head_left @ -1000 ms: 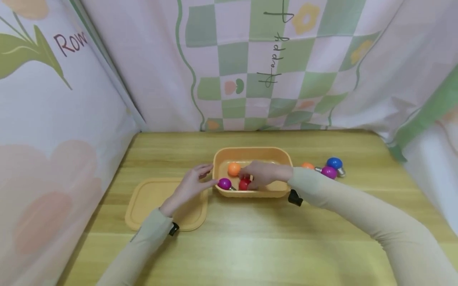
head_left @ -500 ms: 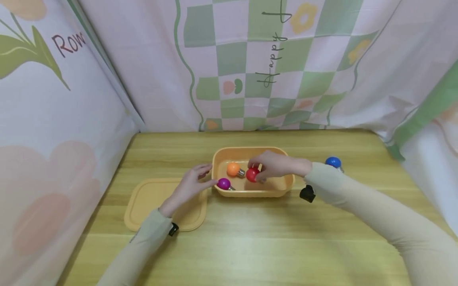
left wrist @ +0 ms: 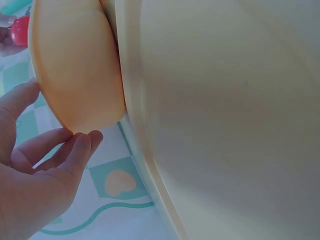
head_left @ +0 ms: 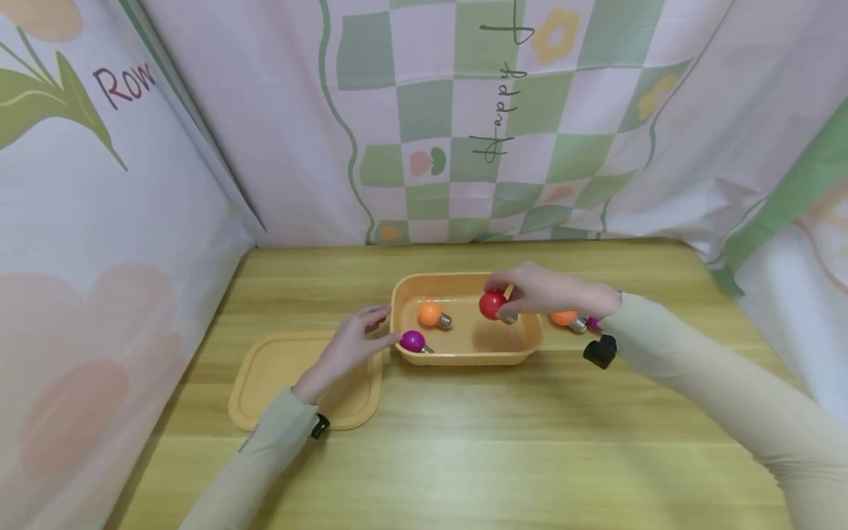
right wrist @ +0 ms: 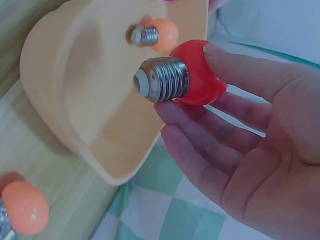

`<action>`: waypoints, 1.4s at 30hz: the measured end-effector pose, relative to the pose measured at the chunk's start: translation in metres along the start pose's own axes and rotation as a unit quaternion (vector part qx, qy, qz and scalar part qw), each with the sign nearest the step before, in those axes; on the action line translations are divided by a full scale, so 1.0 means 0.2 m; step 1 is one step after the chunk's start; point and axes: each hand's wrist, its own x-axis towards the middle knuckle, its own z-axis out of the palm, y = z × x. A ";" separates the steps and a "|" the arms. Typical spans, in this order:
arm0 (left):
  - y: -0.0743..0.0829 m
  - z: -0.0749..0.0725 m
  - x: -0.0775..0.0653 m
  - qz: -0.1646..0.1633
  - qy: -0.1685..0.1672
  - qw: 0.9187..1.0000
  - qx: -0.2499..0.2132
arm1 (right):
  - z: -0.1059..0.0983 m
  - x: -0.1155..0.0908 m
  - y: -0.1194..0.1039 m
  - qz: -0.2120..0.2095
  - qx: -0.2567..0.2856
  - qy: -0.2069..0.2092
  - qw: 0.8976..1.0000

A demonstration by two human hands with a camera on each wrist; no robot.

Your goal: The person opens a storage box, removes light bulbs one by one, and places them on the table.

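Observation:
My right hand [head_left: 553,289] pinches a red light bulb [head_left: 492,305] between thumb and fingers, over the right part of the yellow-orange plastic box [head_left: 486,359]. The right wrist view shows the bulb's silver screw base [right wrist: 165,77] pointing away from the palm. My left hand [head_left: 344,346] rests against the box's left end, its thumb and fingertips touching the outer wall near the rim. Inside the box, an orange bulb [head_left: 429,314] lies toward the left and a purple bulb [head_left: 414,341] lies in the front left corner.
The box's flat lid [head_left: 278,383] lies on the wooden table [head_left: 437,456] to the left, partly beneath my left forearm. Right of the box is another orange bulb [head_left: 563,318], with a purple bulb [head_left: 593,323] mostly hidden by my right wrist. Patterned curtains hang behind and at the sides.
My right hand has lifted the red bulb from the box's front left area and carried it to the right. My left hand stays at the box's left end.

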 end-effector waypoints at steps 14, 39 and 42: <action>0.01 0.00 0.00 -0.004 0.005 1.000 0.002 | -0.09 -0.19 0.09 0.047 -0.002 0.060 0.997; -0.01 0.01 0.00 -0.001 0.001 1.000 -0.006 | -0.23 -0.56 0.45 0.174 -0.099 0.135 0.970; 0.00 0.01 0.00 -0.002 0.001 1.000 -0.004 | -0.23 -0.60 0.49 0.184 -0.095 0.137 0.969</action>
